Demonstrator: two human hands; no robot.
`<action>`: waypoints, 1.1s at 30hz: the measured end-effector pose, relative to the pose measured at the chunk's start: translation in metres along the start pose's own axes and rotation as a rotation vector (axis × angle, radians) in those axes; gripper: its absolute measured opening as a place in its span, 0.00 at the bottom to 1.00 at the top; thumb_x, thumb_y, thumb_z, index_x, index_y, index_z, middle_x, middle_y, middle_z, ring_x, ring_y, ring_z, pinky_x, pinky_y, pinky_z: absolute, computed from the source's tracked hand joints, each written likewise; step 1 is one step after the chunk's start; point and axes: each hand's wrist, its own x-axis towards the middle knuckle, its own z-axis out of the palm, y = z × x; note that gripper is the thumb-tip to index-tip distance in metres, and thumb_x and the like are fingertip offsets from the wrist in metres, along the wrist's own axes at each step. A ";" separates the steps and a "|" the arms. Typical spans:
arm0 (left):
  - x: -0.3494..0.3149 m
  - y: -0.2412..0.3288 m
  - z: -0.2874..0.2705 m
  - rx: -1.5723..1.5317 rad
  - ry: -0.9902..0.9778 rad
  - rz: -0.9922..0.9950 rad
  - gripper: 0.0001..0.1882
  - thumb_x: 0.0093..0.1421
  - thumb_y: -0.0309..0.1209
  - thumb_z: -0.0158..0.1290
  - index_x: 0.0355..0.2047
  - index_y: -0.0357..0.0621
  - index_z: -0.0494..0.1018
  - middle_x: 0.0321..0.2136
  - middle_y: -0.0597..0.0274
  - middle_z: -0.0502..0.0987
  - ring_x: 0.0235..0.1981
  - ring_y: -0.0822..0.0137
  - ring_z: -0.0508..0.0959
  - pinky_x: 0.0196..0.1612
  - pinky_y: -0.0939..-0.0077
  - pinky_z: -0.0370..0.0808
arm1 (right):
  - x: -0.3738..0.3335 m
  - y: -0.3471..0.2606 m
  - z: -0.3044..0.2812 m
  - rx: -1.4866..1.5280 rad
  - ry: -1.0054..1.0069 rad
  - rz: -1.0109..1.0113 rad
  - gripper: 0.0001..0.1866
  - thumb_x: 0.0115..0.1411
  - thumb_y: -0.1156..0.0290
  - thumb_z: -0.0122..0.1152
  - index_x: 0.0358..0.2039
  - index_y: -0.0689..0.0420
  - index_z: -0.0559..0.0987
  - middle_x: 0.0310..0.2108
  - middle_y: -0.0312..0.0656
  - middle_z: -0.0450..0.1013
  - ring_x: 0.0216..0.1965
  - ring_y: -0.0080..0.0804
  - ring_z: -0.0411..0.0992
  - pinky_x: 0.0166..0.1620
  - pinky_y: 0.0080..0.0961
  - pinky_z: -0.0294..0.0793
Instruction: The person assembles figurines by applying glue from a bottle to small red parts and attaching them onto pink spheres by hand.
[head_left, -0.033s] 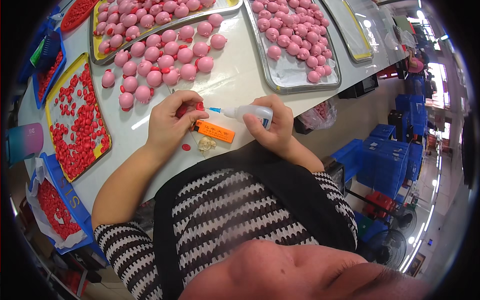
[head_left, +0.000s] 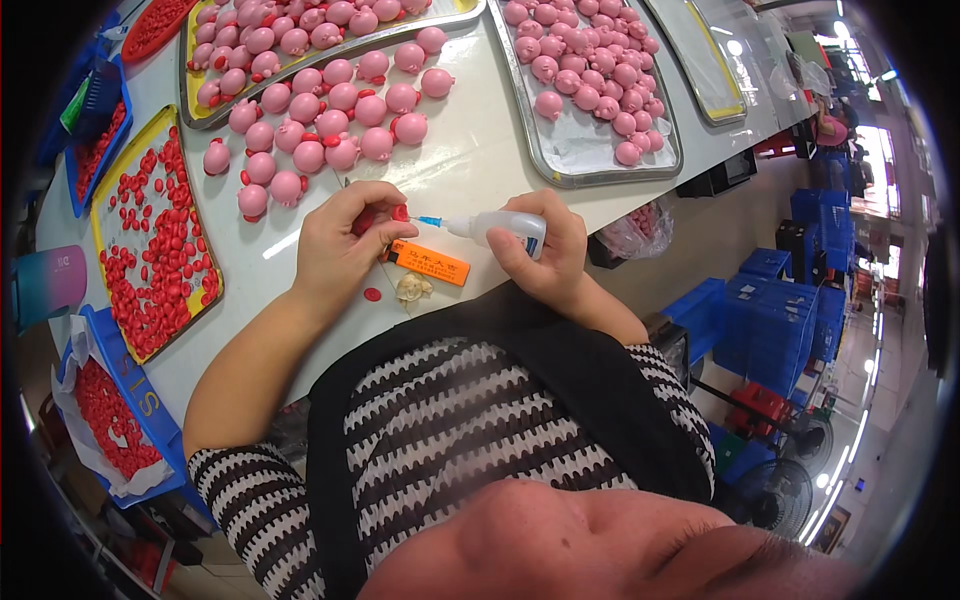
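Observation:
Between the thumb and fingers of my left hand (head_left: 340, 240) is a small red plastic piece (head_left: 400, 213); more red shows in the curled fingers, partly hidden. My right hand (head_left: 548, 250) grips a translucent squeeze bottle (head_left: 492, 223) lying sideways. Its blue needle tip (head_left: 430, 221) points left and reaches the red piece, though I cannot tell whether they touch. Just below the needle lies an orange lighter (head_left: 432, 263) on the white table. Beside it are a crumpled beige lump (head_left: 413, 289) and a loose red disc (head_left: 372, 294).
Loose pink balls (head_left: 308, 156) with red parts stand beyond my left hand. A metal tray (head_left: 568, 180) of pink balls is at the back right. Left are a yellow-lined tray (head_left: 103, 225) of red pieces, a purple-teal cup (head_left: 55, 280) and a blue bin (head_left: 125, 345).

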 end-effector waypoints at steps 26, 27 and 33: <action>0.008 0.053 0.094 0.060 0.020 -0.022 0.12 0.49 0.17 0.56 0.34 0.37 0.68 0.24 0.68 0.69 0.23 0.81 0.67 0.25 0.88 0.66 | -0.008 0.036 -0.154 -0.726 0.463 0.071 0.22 0.48 0.67 0.64 0.42 0.60 0.68 0.36 0.47 0.65 0.37 0.43 0.65 0.41 0.36 0.66; 0.008 0.056 0.102 0.116 0.025 -0.022 0.12 0.49 0.17 0.56 0.33 0.37 0.69 0.24 0.69 0.67 0.22 0.81 0.66 0.25 0.89 0.65 | -0.014 0.034 -0.173 -0.863 0.477 0.151 0.22 0.47 0.67 0.65 0.41 0.60 0.69 0.37 0.47 0.66 0.37 0.44 0.66 0.41 0.36 0.67; -0.009 0.098 0.161 0.057 0.038 -0.076 0.10 0.50 0.17 0.54 0.33 0.38 0.68 0.25 0.68 0.68 0.25 0.80 0.67 0.29 0.89 0.66 | -0.046 0.033 -0.261 -0.883 0.384 0.474 0.21 0.42 0.69 0.68 0.34 0.62 0.70 0.37 0.50 0.65 0.40 0.48 0.66 0.43 0.36 0.68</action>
